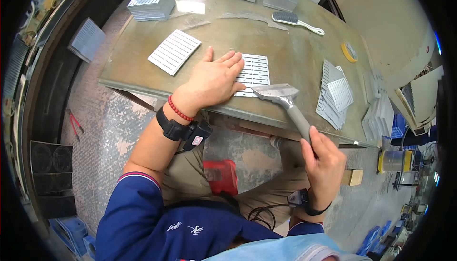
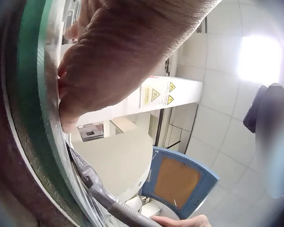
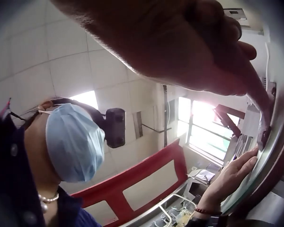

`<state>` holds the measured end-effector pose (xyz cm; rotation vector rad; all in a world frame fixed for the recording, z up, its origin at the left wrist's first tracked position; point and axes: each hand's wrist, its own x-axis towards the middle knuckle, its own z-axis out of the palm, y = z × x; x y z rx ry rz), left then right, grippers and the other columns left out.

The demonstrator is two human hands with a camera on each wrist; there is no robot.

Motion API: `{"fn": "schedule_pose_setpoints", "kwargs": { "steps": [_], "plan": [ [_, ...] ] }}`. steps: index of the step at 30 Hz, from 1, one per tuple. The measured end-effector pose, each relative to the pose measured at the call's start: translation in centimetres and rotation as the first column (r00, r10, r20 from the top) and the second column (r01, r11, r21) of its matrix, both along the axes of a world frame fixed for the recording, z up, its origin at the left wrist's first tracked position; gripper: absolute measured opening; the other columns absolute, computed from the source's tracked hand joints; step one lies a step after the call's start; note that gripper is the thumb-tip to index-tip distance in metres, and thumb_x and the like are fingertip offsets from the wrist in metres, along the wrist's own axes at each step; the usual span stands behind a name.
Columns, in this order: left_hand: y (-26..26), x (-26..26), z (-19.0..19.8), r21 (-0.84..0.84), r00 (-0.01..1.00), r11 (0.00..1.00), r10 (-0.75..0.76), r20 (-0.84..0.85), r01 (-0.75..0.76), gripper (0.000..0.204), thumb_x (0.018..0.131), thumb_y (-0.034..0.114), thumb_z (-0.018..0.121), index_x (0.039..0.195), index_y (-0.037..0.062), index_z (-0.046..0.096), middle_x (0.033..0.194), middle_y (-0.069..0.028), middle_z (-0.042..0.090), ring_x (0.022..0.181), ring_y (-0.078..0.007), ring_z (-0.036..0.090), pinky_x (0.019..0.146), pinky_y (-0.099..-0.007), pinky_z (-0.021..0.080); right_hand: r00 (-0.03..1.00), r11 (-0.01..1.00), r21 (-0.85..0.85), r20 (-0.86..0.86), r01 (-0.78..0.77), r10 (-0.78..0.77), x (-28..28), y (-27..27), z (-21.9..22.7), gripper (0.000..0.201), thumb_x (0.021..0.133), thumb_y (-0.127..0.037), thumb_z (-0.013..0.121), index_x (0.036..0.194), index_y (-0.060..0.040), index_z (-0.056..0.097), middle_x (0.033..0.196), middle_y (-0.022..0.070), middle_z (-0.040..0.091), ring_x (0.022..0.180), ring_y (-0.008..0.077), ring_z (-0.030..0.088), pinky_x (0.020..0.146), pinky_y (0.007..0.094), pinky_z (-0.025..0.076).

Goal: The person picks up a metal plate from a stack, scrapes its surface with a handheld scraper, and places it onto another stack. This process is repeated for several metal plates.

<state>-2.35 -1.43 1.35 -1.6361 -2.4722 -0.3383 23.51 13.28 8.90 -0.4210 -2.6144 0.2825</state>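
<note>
On the glass-topped table, a white panel with rows of black marks (image 1: pixel 254 68) lies flat near the front edge. My left hand (image 1: pixel 215 77) rests on its left part, fingers stretched out and covering that side. My right hand (image 1: pixel 324 162) grips the grey handle of a scraper (image 1: pixel 297 118), its wide metal head lying over the panel's lower right corner, close to the left thumb. The left wrist view shows the scraper (image 2: pixel 97 187) low along the table edge. In the right wrist view, the right hand (image 3: pixel 194 52) hides most of the handle.
A similar white panel (image 1: pixel 174 51) lies to the left. Loose panels (image 1: pixel 334 94) are piled at the right, near a yellow tape roll (image 1: pixel 349 52). A brush (image 1: pixel 297 22) lies farther back. Panel stacks (image 1: pixel 152 5) stand along the back, and a red container (image 1: pixel 220 176) is below the table.
</note>
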Motion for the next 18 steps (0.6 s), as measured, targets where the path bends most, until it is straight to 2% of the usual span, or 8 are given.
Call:
{"fn": "schedule_pose_setpoints", "kwargs": {
  "steps": [2,5,7,11,13,14,16,18],
  "plan": [
    [0.1,0.4,0.0,-0.023,1.0,0.999,0.028,-0.009,-0.028,0.056,0.092,0.044,0.057,0.131,0.004,0.052,0.14,-0.0124,0.051,0.134,-0.0259,0.044,0.109,-0.0561,0.03,1.0,1.0,-0.004,0.013,0.015,-0.015,0.7,-0.6,0.0,0.031,0.077,-0.007,0.076,0.107,-0.0005,0.07,0.087,0.012,0.068,0.064,0.0271,0.064,0.056,0.0339,0.05],
    [0.8,1.3,-0.1,0.088,0.99,0.995,0.06,-0.13,-0.049,0.057,0.089,0.046,0.058,0.125,0.0018,0.056,0.132,-0.0138,0.057,0.127,-0.0286,0.05,0.109,-0.0552,0.032,0.997,0.998,0.018,0.061,0.052,-0.053,1.3,-1.4,0.3,0.032,0.076,-0.007,0.076,0.107,-0.0006,0.07,0.086,0.0125,0.068,0.063,0.0268,0.064,0.055,0.0339,0.05],
    [1.3,2.5,1.8,-0.114,0.979,0.98,0.147,-0.139,-0.163,0.059,0.086,0.05,0.06,0.117,-0.001,0.061,0.118,-0.0154,0.063,0.116,-0.0303,0.056,0.107,-0.053,0.036,0.992,0.996,0.027,0.089,0.084,-0.086,1.2,-1.4,0.3,0.032,0.077,-0.007,0.076,0.107,-0.0007,0.07,0.086,0.0129,0.068,0.063,0.0271,0.065,0.055,0.0339,0.05],
    [1.1,4.0,2.7,-0.186,0.967,0.954,0.207,-0.151,-0.234,0.056,0.081,0.047,0.066,0.107,-0.0024,0.064,0.104,-0.0148,0.065,0.107,-0.0293,0.058,0.103,-0.0488,0.04,0.991,0.991,-0.019,0.001,0.131,-0.131,0.8,-0.1,-0.5,0.031,0.079,-0.008,0.074,0.108,-0.0006,0.069,0.087,0.0153,0.069,0.066,0.0293,0.066,0.057,0.0348,0.051],
    [-0.4,4.0,3.0,-0.084,0.998,0.995,0.056,-0.018,-0.058,0.053,0.078,0.04,0.07,0.108,-0.0022,0.061,0.106,-0.0164,0.062,0.109,-0.0305,0.057,0.102,-0.0456,0.042,0.985,0.986,-0.04,-0.047,0.163,-0.165,0.6,0.6,-0.8,0.03,0.08,-0.007,0.073,0.108,0.0001,0.069,0.088,0.017,0.069,0.068,0.0305,0.067,0.059,0.0347,0.052],
    [-1.1,4.4,2.6,-0.086,0.998,0.995,0.051,-0.021,-0.052,0.053,0.078,0.04,0.07,0.108,-0.0022,0.061,0.106,-0.0164,0.062,0.109,-0.0305,0.057,0.102,-0.0456,0.042,0.984,0.985,-0.043,-0.05,0.168,-0.17,0.6,0.9,-0.8,0.03,0.08,-0.007,0.073,0.108,0.0001,0.069,0.088,0.017,0.069,0.068,0.0305,0.067,0.059,0.0347,0.052],
    [-2.0,5.3,1.1,0.115,0.988,0.981,-0.151,-0.037,0.154,0.053,0.076,0.036,0.072,0.11,-0.0023,0.058,0.113,-0.0185,0.058,0.109,-0.0319,0.056,0.102,-0.044,0.042,0.98,0.981,-0.085,-0.081,0.175,-0.182,0.7,1.1,-0.9,0.029,0.08,-0.006,0.073,0.108,0.0006,0.069,0.089,0.0179,0.069,0.07,0.0308,0.067,0.061,0.0343,0.052],
    [-2.3,6.4,0.6,0.121,0.984,0.976,-0.175,-0.039,0.179,0.059,0.076,0.037,0.071,0.116,-0.0039,0.055,0.117,-0.0193,0.055,0.109,-0.0325,0.055,0.103,-0.045,0.041,0.981,0.983,-0.077,-0.087,0.166,-0.173,0.8,0.9,-0.9,0.03,0.079,-0.005,0.073,0.108,0.0007,0.069,0.089,0.0184,0.069,0.071,0.0312,0.068,0.061,0.0343,0.052]
  ]
}}
